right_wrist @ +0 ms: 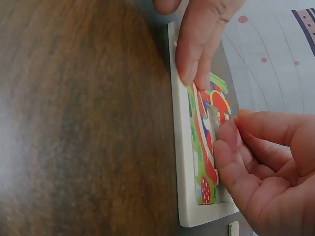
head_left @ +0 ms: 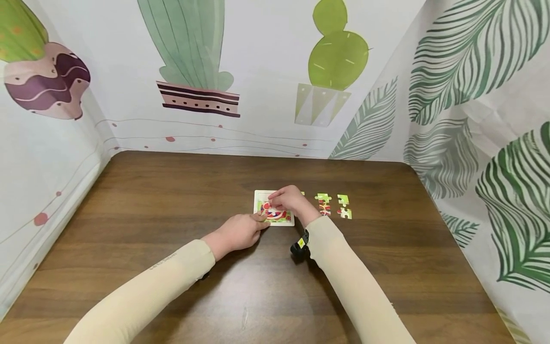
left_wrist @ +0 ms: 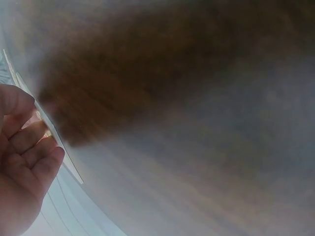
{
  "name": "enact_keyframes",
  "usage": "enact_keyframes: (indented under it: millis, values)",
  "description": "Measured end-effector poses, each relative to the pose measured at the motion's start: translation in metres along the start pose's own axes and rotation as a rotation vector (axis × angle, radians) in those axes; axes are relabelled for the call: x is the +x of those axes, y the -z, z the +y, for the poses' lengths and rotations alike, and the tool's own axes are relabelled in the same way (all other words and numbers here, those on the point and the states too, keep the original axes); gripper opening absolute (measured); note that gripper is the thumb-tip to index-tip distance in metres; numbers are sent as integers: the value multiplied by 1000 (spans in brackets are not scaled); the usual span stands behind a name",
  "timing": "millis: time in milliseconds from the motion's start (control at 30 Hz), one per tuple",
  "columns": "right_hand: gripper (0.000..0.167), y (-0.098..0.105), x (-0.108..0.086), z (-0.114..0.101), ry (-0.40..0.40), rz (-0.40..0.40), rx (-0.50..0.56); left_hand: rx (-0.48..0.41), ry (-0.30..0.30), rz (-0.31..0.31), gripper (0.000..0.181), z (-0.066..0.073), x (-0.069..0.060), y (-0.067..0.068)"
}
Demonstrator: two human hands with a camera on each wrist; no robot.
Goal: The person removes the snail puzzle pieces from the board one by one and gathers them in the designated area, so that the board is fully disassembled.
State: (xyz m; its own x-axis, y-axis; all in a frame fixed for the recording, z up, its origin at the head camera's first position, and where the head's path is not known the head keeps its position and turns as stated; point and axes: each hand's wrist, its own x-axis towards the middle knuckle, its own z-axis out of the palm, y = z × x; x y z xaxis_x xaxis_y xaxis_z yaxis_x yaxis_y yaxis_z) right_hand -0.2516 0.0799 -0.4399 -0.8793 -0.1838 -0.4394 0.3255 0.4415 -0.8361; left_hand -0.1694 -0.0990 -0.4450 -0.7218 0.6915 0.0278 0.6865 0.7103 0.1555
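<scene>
White, square, shallow tray [right_wrist: 183,147] lying flat on a dark brown wood-grain table [head_left: 193,181], near the middle of my view. Inside it is a partly filled jigsaw picture [head_left: 279,216] of red, green, yellow and blue, with a red, white-dotted mushroom shape in one corner. My left hand [head_left: 242,231] reaches over the tray's near left corner, two fingers stretched out and pressing on the picture. My right hand [head_left: 292,198] is over the tray's far right part, thumb and forefinger pinching a small, thin puzzle piece [right_wrist: 229,117]; my fingertips hide most of it, so I cannot tell its colours.

Just right of the tray lie loose cardboard pieces: a bright green one [head_left: 302,193] mostly blocked by my right hand, a green knobbed one [head_left: 323,197], a red and yellow one [head_left: 324,209] just below that, and further right a green one [head_left: 343,198] above a green and white one [head_left: 345,213]. A black wrist camera [head_left: 300,245] with a yellow label sits under my cream right sleeve [head_left: 343,253], near the tray's near right corner. Behind the table hangs a white cloth [head_left: 266,71] printed with potted cacti and feathery leaves
</scene>
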Motion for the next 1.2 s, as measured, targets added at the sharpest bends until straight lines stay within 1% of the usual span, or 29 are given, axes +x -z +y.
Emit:
enact_keyframes:
  millis: [133, 467, 700, 800, 1000, 1200]
  values:
    - [24, 0, -1, 0, 7, 3, -17, -4, 7, -11, 33, 1, 1, 1]
    - [20, -5, -1, 1, 11, 52, -110, -5, -3, 3, 33, -1, 2, -2]
    - [19, -7, 1, 2, 50, 72, -150, -10, 4, -3, 34, -1, 1, -1]
    - [19, -7, 1, 3, 63, 78, -150, -13, 7, -8, 34, -2, 0, 0]
    - [17, -9, 1, 4, 60, 86, -117, -24, 19, -17, 35, -2, 0, 0]
    - [16, -9, 1, 5, 54, 97, -124, -20, 6, -6, 35, -2, 0, -1]
